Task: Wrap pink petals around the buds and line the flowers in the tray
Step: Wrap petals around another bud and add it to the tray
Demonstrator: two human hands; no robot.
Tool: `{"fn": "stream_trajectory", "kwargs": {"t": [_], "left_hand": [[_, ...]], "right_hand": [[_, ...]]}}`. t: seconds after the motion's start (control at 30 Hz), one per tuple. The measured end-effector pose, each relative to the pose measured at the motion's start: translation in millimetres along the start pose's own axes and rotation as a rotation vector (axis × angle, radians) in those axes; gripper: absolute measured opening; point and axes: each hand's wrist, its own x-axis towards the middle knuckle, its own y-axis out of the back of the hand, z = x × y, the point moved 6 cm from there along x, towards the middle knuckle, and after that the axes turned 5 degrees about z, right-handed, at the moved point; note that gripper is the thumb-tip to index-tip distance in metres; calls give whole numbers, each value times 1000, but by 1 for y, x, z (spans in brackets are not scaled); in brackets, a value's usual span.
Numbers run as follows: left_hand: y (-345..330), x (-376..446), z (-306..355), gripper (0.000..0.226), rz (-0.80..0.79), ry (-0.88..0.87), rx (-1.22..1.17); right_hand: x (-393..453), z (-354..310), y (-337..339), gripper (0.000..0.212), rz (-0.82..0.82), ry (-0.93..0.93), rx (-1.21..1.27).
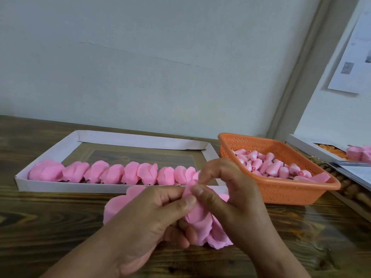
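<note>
While the row of finished flowers (112, 172) sits along the near wall of the white tray (66, 186) on the left, I work the next one just in front of it, above the bench (40, 213). My left hand (148, 213) pinches the pink petals (200, 217) between thumb and forefinger, the other fingers curled under the loose paper. My right hand (226, 193) meets it from the other side, thumb and forefinger pinching the top edge of the same petal. I cannot see a bud inside the wrap, since my fingers cover the middle.

The paper looks thin and soft, so I judge that a hard pull with the right thumb could tear or crease it. If my left pinch loosens, the wrap may spring open. A loose lobe trails at the left behind my left hand, and could snag. The row already reaches close to my hands, so setting this flower down carelessly might knock its neighbours. To the right, the orange basket (281, 197) of buds (269, 167) stands near my right wrist and could be nudged.
</note>
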Motion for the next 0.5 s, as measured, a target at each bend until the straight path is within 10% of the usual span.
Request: {"fn": "stream_trajectory", "kwargs": {"t": [0.17,0.5], "left_hand": [[4,0,6,21,89,-16,-85],[2,-2,8,22,54,-46,-67]], "right_hand": [[-11,12,11,18,49,-134,428],[-15,18,3,12,51,-221,414]]}}
